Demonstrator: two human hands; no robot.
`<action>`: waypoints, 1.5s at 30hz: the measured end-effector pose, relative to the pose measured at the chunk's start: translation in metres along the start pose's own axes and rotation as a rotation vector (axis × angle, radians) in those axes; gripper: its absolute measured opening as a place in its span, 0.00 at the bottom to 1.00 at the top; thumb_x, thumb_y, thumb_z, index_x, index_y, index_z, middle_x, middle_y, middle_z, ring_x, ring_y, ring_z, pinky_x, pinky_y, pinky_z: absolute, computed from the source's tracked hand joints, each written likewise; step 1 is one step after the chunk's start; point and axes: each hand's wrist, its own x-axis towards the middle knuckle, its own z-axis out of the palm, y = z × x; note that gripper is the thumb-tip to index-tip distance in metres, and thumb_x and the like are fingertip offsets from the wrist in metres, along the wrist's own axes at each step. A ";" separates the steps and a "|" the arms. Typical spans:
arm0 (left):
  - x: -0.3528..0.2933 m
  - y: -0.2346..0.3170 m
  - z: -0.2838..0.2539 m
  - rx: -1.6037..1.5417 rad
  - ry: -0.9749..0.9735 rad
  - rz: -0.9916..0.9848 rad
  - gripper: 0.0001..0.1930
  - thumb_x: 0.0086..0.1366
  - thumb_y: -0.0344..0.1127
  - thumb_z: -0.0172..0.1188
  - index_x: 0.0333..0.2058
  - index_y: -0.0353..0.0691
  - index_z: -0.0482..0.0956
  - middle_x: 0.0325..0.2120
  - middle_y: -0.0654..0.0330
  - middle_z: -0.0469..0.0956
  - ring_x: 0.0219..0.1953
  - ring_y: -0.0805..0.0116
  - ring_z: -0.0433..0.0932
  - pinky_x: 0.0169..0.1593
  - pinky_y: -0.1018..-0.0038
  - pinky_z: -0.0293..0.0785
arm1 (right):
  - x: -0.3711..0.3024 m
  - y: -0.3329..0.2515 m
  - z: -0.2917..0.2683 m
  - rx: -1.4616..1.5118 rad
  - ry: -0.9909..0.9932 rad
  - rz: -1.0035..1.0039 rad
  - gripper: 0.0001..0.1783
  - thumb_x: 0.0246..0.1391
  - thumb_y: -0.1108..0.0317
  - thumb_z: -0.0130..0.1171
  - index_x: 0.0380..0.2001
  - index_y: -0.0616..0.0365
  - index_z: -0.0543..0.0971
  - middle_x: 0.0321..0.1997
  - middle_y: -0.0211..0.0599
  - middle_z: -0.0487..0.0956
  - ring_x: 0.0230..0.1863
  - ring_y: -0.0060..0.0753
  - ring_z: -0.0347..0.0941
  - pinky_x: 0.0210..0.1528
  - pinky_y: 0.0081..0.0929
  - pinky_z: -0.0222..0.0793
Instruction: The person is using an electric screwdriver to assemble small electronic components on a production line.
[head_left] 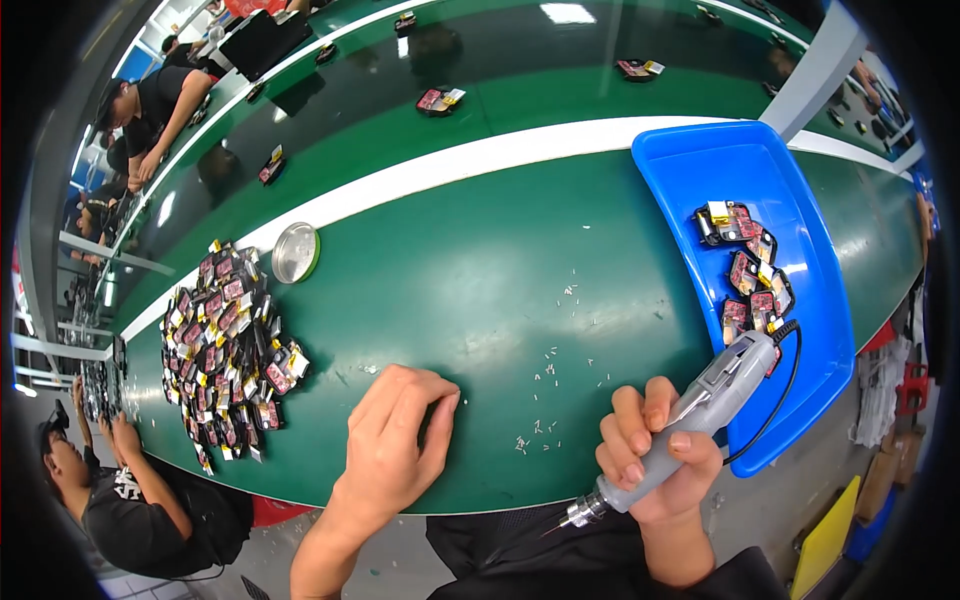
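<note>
My right hand is wrapped round a grey electric screwdriver. Its bit points down and to the left, past the table's near edge, and a black cord runs from its upper end. Over the green table, my left hand is closed, thumb and forefinger tips together. Whatever may be in that pinch is too small to make out. Several small pale screw-like pieces lie scattered on the table between my hands and farther back.
To the left is a heap of small black electronic units, beside a round shallow tin. A blue tray on the right holds several similar units. Beyond a white rail, more units lie on a green conveyor. Other people work on the left.
</note>
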 end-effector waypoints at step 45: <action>-0.068 0.057 0.017 -1.358 0.275 -0.489 0.04 0.62 0.21 0.54 0.31 0.23 0.75 0.25 0.47 0.78 0.24 0.65 0.75 0.29 0.74 0.72 | 0.022 0.023 0.059 0.016 -0.044 -0.329 0.08 0.54 0.76 0.49 0.33 0.58 0.61 0.23 0.34 0.64 0.15 0.25 0.62 0.21 0.26 0.60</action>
